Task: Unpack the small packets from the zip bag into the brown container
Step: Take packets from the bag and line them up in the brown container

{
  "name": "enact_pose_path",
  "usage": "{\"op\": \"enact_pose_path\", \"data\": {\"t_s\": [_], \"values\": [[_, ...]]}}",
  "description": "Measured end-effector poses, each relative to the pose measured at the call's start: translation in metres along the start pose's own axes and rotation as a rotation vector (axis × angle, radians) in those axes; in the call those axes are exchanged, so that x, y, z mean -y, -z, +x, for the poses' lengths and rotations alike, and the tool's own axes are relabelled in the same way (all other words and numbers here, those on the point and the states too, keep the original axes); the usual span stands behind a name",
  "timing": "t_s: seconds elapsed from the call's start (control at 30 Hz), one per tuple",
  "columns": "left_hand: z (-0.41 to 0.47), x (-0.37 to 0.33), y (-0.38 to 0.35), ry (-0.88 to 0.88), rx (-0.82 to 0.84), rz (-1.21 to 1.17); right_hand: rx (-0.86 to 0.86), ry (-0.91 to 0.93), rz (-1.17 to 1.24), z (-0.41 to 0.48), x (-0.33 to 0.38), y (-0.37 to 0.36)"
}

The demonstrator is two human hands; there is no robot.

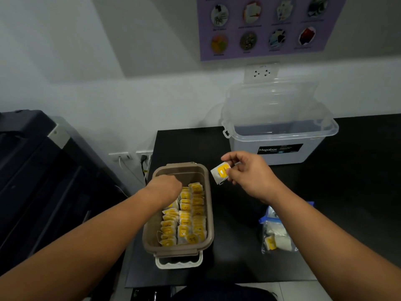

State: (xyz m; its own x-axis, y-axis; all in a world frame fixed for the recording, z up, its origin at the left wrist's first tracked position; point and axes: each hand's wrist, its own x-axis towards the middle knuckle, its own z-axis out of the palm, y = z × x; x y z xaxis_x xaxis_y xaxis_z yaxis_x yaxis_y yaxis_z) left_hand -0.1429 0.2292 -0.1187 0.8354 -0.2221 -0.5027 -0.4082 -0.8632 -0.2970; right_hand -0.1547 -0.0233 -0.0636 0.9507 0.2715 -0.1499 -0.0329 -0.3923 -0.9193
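Observation:
The brown container (207, 192) stands on the black counter, its long side pointing away from me, with several rows of small white-and-yellow packets (188, 216) standing in it. My left hand (166, 189) reaches down inside its far left part, fingers curled among the packets; what they hold is hidden. To the right of the container's far end, my right hand (247, 170) pinches one small packet (221, 172) above the counter. The clear zip bag (274, 231) with a blue strip lies at the right, with a few packets left in it.
A translucent storage box (280, 135) with its lid leaning open stands at the back right against the wall. A dark machine (43, 170) fills the left side. The black counter (238, 246) ends close to me. Wall sockets sit behind the counter's left edge.

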Motion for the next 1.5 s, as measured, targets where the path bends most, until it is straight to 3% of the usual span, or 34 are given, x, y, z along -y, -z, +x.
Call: {"op": "enact_pose_path", "data": {"t_s": [0.5,0.93,1.13,1.27,1.37,1.5], "values": [[0.012,-0.008,-0.007,-0.027,0.004,-0.061,-0.035,-0.053,0.028,-0.013,-0.002,0.0],[0.012,-0.014,-0.01,-0.07,0.23,-0.22,0.016,-0.061,0.02,-0.014,-0.005,0.007],[0.007,-0.011,-0.004,-0.055,0.202,-0.217,0.045,-0.061,0.011,-0.009,-0.004,0.006],[-0.008,0.006,0.012,-0.02,0.075,-0.34,0.12,-0.019,0.002,-0.003,0.004,-0.007],[-0.027,0.022,0.016,0.023,-0.129,-0.47,0.202,0.027,-0.064,0.004,0.014,-0.027],[-0.047,0.03,0.001,0.152,-0.444,-0.632,0.359,0.055,-0.356,0.018,0.03,-0.062]]}}
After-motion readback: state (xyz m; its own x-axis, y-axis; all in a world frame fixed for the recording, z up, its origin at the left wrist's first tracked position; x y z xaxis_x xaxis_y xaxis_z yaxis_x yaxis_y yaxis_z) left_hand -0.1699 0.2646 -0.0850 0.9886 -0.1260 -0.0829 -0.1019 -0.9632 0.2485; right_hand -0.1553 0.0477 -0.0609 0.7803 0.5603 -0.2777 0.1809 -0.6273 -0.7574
